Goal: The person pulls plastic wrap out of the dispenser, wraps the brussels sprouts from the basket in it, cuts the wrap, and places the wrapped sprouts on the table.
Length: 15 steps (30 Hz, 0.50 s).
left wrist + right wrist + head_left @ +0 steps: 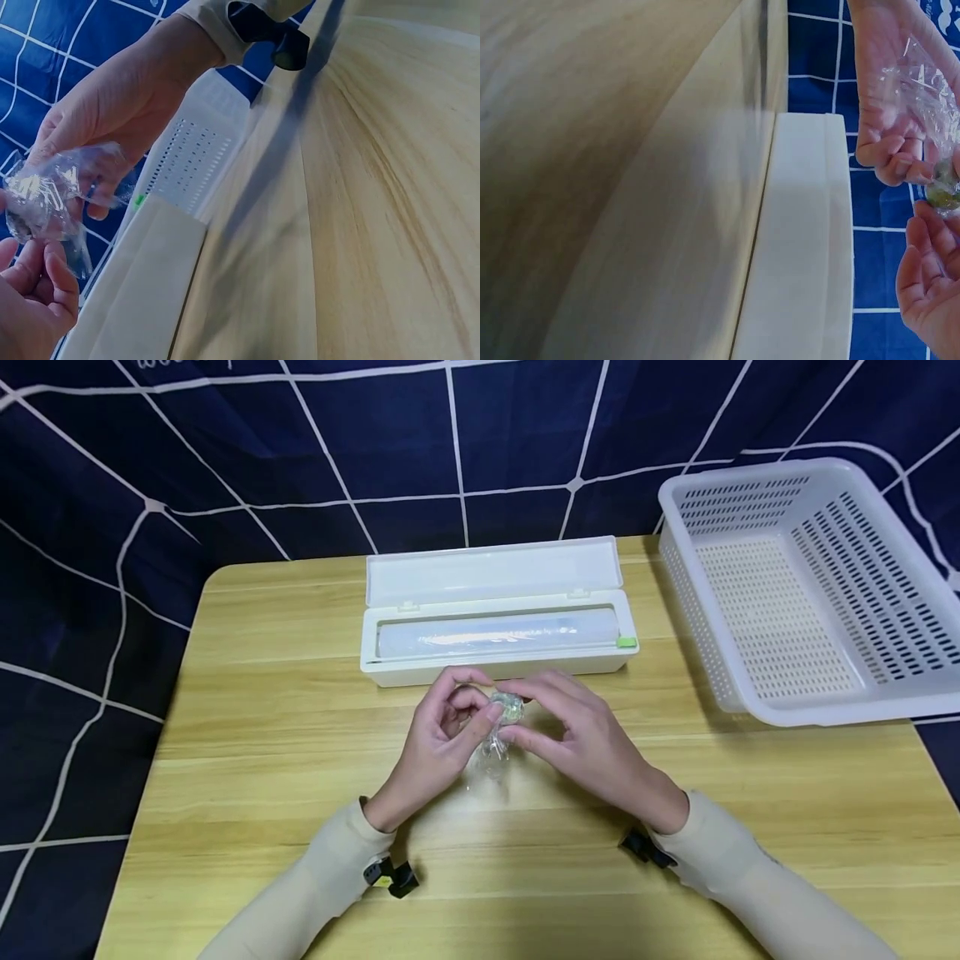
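Observation:
Between both hands, over the table in front of the white box, is a small greenish-yellow lump wrapped in clear plastic film (508,707); the film hides its kind. My left hand (442,735) pinches it from the left, thumb lying across it. From the right, my right hand (588,739) grips it with index finger and thumb. Loose film (928,90) hangs below the lump towards me, and in the left wrist view crinkled film (45,199) covers the lump. Just beyond the hands stands an open white box (450,675) with a roll of clear film (495,635) inside.
The box's lid (495,572) is folded back towards the dark blue curtain (517,435) with white grid lines. A light grey perforated plastic basket (738,693) stands at the right of the wooden table (262,693). A green tab (626,642) marks the box's right end.

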Tool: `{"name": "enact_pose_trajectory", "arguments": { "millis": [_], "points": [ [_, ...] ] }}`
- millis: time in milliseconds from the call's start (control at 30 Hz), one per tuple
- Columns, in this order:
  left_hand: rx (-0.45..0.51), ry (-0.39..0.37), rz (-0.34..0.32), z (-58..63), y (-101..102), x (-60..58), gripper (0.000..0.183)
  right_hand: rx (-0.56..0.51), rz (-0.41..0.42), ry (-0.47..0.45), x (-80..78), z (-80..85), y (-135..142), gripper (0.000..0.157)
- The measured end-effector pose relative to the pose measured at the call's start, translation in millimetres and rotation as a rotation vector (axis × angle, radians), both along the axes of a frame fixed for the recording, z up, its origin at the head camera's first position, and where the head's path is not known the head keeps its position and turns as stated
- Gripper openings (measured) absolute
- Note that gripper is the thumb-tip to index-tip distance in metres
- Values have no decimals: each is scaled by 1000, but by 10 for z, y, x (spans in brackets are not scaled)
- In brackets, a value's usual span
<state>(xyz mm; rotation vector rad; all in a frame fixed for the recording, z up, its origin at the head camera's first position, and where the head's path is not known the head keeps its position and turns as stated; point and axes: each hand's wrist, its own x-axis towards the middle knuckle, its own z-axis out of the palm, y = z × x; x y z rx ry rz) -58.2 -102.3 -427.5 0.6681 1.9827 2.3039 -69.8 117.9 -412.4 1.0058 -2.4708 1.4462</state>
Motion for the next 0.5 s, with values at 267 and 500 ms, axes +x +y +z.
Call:
{"name": "enact_pose_trajectory", "arguments": {
  "millis": [267, 500],
  "points": [
    [-4, -17, -44, -29, -30, 6, 37, 8, 3, 30, -14, -5, 18, 46],
    [3, -14, -60, -49, -37, 27, 34, -11, -12, 37, -15, -34, 12, 55]
  ]
}}
